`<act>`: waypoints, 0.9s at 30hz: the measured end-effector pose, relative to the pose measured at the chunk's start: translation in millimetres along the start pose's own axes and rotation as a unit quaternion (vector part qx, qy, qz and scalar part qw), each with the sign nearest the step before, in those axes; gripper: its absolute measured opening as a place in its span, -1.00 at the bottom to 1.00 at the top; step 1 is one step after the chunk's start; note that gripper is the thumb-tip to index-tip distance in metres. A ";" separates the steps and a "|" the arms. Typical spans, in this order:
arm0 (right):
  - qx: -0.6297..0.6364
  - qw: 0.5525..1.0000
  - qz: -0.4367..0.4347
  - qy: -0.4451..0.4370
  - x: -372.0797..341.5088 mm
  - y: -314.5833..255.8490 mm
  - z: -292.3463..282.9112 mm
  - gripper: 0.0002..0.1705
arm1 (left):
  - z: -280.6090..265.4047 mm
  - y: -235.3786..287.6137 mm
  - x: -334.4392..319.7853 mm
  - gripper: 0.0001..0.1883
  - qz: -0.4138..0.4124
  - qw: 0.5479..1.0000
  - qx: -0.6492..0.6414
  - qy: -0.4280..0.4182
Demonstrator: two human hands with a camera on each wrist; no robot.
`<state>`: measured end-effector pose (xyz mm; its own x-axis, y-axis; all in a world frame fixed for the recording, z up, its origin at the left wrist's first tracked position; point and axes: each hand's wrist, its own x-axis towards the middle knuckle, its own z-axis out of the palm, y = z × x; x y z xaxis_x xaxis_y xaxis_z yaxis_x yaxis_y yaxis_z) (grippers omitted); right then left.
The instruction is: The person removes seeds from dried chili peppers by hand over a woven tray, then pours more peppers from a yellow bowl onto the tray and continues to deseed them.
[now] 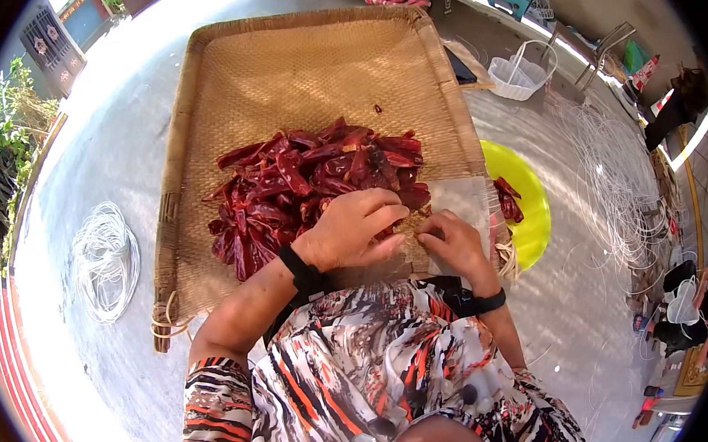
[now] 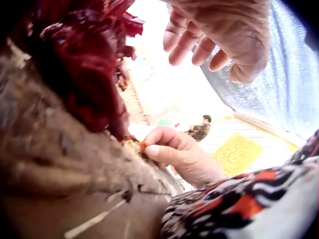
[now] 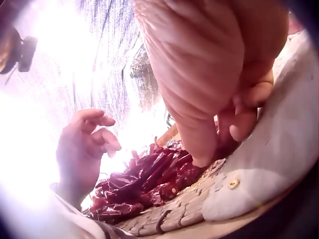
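A heap of dried red chili peppers (image 1: 302,183) lies on a woven tray (image 1: 310,68). My left hand (image 1: 359,229) hovers over the near right edge of the heap; in the left wrist view its fingers are loosely bent and hold nothing. Beside it, my right hand (image 1: 458,246) reaches down to a small patch of pale chili seeds (image 1: 412,227). In the left wrist view, the thumb and forefinger of that hand pinch a small orange bit (image 2: 143,145), too small to identify. Under the right hand lies a whitish sheet (image 3: 264,164) with one yellow seed (image 3: 234,184) on it.
A yellow basin (image 1: 531,233) with a few chilies stands right of the tray. White cord lies coiled (image 1: 106,263) on the left and in a loose tangle (image 1: 614,178) on the right. A white basket (image 1: 516,76) sits farther back. People sit at the far right.
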<state>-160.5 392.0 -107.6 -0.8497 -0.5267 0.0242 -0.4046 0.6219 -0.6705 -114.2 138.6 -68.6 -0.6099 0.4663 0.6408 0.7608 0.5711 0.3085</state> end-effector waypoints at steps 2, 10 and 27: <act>0.054 0.998 -0.018 0.025 2.6 15.7 3.0 -0.81 | -12.2 5.9 11.4 -0.75 -0.021 0.999 -0.032 0.039; 0.047 0.972 0.093 0.210 0.7 20.8 -59.6 -0.83 | -32.8 12.4 42.7 -0.68 -0.271 0.785 -0.511 0.223; -0.112 0.988 -0.082 0.070 53.4 7.6 5.9 -0.54 | 39.5 -15.2 -9.8 -0.83 -0.295 0.925 -0.223 0.086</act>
<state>-206.9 365.2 -115.8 -0.7991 -0.5552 0.2306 -0.5912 0.6558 -0.4694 -128.6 152.1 -107.4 -0.9328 0.0262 0.3594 0.3466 0.3380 0.8750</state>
